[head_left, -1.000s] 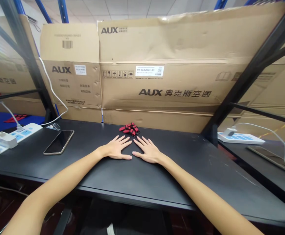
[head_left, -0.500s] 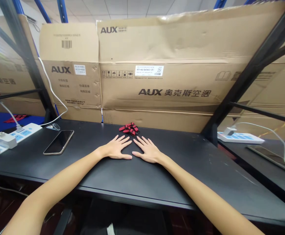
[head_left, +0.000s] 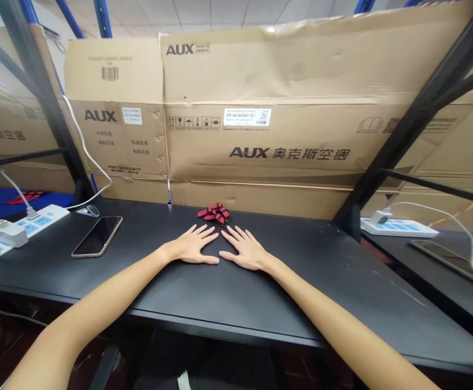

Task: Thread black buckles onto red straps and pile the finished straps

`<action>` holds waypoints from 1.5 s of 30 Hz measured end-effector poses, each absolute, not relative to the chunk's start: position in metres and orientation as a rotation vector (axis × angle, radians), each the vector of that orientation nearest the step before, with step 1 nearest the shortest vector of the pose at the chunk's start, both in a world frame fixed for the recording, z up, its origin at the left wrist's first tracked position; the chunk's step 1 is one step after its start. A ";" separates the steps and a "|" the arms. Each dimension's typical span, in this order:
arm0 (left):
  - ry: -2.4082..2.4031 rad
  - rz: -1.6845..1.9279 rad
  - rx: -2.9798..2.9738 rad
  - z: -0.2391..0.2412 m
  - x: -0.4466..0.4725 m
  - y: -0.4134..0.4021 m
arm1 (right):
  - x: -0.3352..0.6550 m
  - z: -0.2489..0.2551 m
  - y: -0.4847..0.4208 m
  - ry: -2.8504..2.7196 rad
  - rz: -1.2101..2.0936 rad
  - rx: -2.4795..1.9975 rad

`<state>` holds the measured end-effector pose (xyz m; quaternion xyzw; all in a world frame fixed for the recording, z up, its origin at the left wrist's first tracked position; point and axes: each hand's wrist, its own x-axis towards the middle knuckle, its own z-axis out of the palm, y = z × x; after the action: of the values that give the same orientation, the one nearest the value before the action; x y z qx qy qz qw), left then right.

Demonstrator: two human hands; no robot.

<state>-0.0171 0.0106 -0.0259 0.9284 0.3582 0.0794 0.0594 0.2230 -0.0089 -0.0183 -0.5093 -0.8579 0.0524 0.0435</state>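
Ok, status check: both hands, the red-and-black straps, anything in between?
Left hand and right hand palm-down on black desk, open, holding nothing. Red-and-black straps bunched just beyond. No obstruction visible between; phone off left.

The left hand [head_left: 191, 246] and right hand [head_left: 247, 252] lie on the flat black table [head_left: 224, 300], a red-and-black fabric strap bundle [head_left: 215, 213] just ahead of them, a brown cardboard panel [head_left: 285, 176] behind that. Left of the hands lies a rectangular black-screened phone [head_left: 97, 236], farther left a long white plastic power strip [head_left: 42, 221]; rightward, a slanted black metal post [head_left: 405, 130].
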 end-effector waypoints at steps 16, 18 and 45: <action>1.274 0.584 2.687 -0.027 -0.016 0.041 | 0.224 -0.020 -0.008 -2.634 0.154 -1.541; 1.280 0.543 2.693 -0.029 -0.017 0.047 | 0.224 -0.019 -0.008 -2.632 0.156 -1.537; 1.577 0.642 2.725 -0.029 -0.022 0.050 | 0.223 -0.019 -0.008 -2.620 0.164 -1.545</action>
<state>-0.0222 0.0495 -0.0286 0.8475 0.4906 0.1996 -0.0357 0.2234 -0.0083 -0.0189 -0.5065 -0.8592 0.0536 0.0479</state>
